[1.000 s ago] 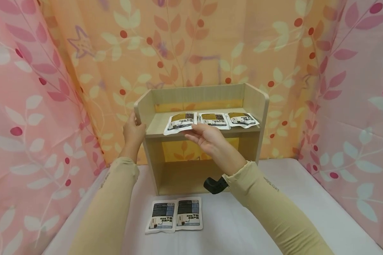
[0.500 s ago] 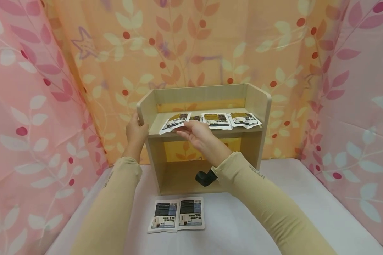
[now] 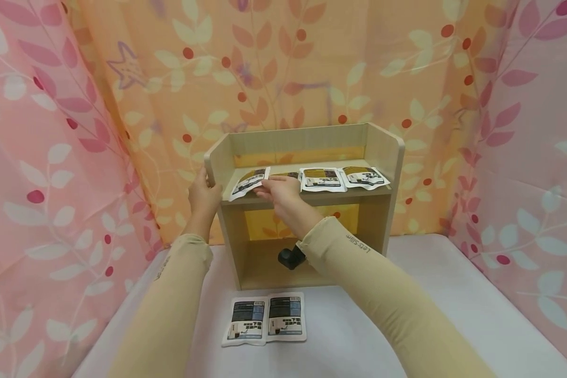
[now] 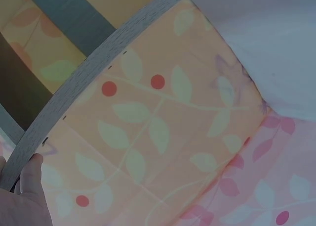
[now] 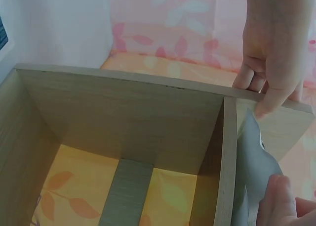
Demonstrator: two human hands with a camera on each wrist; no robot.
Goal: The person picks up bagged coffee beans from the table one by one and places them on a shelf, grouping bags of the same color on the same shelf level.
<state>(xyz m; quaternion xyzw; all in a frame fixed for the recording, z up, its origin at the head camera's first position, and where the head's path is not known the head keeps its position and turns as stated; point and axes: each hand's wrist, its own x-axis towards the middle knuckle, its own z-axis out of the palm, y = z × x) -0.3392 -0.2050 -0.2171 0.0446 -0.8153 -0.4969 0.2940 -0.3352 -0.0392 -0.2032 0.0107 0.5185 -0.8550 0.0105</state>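
Leaf-print curtains behind; left hand (image 3: 203,195) grips wooden shelf (image 3: 384,152) at nine o'clock; right hand (image 3: 280,193) pinches yellow packet (image 3: 248,182).

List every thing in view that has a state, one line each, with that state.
Light wooden two-tier shelf unit: upright on the white table, lower tier holding no pouches.
Leftmost white-and-brown pouch: on the top shelf, overhanging the front edge, pinched.
Two other white-and-brown pouches: flat on the top shelf.
Two white-and-blue pouches: flat on the table, side by side.
Left hand: grips the shelf's left side panel.
Right hand: pinches the leftmost pouch.
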